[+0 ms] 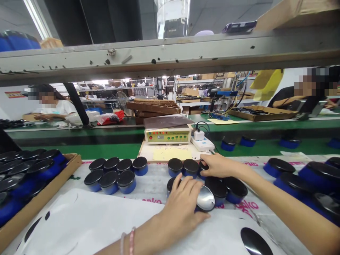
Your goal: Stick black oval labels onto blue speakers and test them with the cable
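My left hand [183,200], with beaded bracelets at the wrist, is closed around a squat round blue piece with a shiny top [206,198] that reflects bright light. Thumb and fingers lie on opposite sides of it. Farther back, my right hand [217,165] has its thumb and fingers on a blue round piece with a black top [203,166], at the end of a short row. Two similar pieces [183,167] stand to its left. More of them [235,189] stand under my right forearm. Another [170,185] is partly hidden behind my left fingers.
Several blue-and-black pieces [114,173] stand grouped left of centre. A cardboard tray [71,166] full of them is at far left, and more [300,184] are at right. Behind are a control box [168,136], a power strip [203,143] and a green conveyor [114,148]. A shelf [132,60] crosses overhead. Two people sit beyond.
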### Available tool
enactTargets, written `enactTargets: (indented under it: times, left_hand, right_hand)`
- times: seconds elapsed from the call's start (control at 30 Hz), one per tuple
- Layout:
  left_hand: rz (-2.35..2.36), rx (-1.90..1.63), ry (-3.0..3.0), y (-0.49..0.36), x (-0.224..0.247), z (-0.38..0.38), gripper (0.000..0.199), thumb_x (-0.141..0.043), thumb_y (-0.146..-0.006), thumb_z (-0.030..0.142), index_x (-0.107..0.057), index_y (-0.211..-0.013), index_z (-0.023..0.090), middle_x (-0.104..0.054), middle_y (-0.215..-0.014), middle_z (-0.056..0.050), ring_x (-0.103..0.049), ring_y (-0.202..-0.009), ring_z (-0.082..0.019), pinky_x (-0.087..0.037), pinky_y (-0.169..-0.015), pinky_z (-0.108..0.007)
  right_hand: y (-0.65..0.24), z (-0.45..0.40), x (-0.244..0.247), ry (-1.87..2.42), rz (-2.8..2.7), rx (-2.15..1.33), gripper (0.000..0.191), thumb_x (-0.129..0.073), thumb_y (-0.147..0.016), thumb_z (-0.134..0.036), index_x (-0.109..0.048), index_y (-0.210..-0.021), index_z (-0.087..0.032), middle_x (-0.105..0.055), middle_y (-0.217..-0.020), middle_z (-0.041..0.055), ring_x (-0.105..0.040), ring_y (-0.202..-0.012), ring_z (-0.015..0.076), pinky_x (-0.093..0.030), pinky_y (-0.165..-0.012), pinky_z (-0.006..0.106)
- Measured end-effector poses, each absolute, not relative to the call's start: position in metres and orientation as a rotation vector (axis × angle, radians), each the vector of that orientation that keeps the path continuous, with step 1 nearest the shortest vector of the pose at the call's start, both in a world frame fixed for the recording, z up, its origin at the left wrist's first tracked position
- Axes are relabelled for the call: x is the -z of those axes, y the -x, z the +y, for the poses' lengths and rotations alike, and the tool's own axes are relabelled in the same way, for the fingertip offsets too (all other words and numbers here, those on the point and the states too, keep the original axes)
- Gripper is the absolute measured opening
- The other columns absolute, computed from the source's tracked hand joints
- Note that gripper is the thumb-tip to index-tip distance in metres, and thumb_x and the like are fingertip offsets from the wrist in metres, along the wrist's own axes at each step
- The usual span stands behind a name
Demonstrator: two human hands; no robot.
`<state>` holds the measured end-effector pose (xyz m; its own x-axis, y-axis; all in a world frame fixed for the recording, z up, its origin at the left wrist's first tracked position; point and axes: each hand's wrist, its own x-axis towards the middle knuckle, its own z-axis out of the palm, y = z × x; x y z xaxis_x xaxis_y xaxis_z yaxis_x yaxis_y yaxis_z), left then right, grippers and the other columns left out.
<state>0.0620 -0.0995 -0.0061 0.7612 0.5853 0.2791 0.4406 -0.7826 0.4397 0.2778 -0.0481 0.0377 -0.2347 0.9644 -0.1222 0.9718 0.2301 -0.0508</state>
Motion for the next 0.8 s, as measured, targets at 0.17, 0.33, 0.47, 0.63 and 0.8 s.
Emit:
enactTargets:
  times: [0.17, 0.33, 0.47, 0.63, 0.8]
  left_hand:
    - [0.891, -0.446, -2.653, -0.066, 0.006, -0.080, 0.075, -0.071, -0.072, 0.049, -0.046, -0.131, 0.011, -0.053, -0.130, -0.016, -0.038, -0.127, -0.036, -0.018, -0.112, -0.056]
    - [0.899, -0.352, -2.641, -0.067, -0.002, -0.084, 0.087, -0.072, -0.066, 0.058, -0.042, -0.135, 0.013, -0.052, -0.131, -0.014, -0.043, -0.124, -0.033, -0.020, -0.112, -0.054]
    - [0.937, -0.355, -2.713, -0.072, -0.003, -0.087, 0.069, -0.069, -0.075, 0.047, -0.046, -0.132, 0.014, -0.055, -0.127, -0.013, -0.047, -0.121, -0.030, -0.024, -0.112, -0.050]
    - [0.958, -0.376, -2.745, -0.073, -0.004, -0.084, 0.061, -0.068, -0.074, 0.035, -0.049, -0.128, 0.014, -0.059, -0.117, -0.012, -0.053, -0.109, -0.031, -0.036, -0.103, -0.049]
    - [0.948, -0.407, -2.778, -0.070, 0.004, -0.085, 0.060, -0.066, -0.076, 0.035, -0.048, -0.129, 0.015, -0.058, -0.116, -0.011, -0.055, -0.102, -0.030, -0.043, -0.093, -0.046]
  right_hand:
    - [-0.286, -0.055, -0.048, -1.929, 2.432, 0.231, 0.024, -0.060, -0.082, -0.038, -0.052, -0.090, -0.017, -0.056, -0.079, -0.0009, -0.052, -0.067, 0.0129, -0.042, -0.062, 0.027]
    - [-0.281, -0.055, -0.043, -1.920, 2.460, 0.239, 0.027, -0.062, -0.076, -0.041, -0.046, -0.074, -0.020, -0.057, -0.072, -0.0006, -0.053, -0.069, 0.0179, -0.039, -0.069, 0.032]
    - [-0.275, -0.074, -0.051, -1.980, 2.523, 0.168, 0.023, -0.049, -0.084, -0.041, -0.041, -0.076, -0.021, -0.059, -0.082, 0.0043, -0.055, -0.075, 0.0223, -0.037, -0.073, 0.035]
    - [-0.264, -0.116, -0.049, -1.916, 2.554, 0.209, 0.025, -0.064, -0.072, -0.035, -0.046, -0.083, -0.020, -0.059, -0.092, 0.0064, -0.055, -0.084, 0.0263, -0.040, -0.073, 0.037]
    - [-0.264, -0.135, -0.034, -1.917, 2.560, 0.255, 0.012, -0.056, -0.077, -0.025, -0.045, -0.081, -0.020, -0.056, -0.095, 0.0061, -0.054, -0.080, 0.0238, -0.043, -0.072, 0.038]
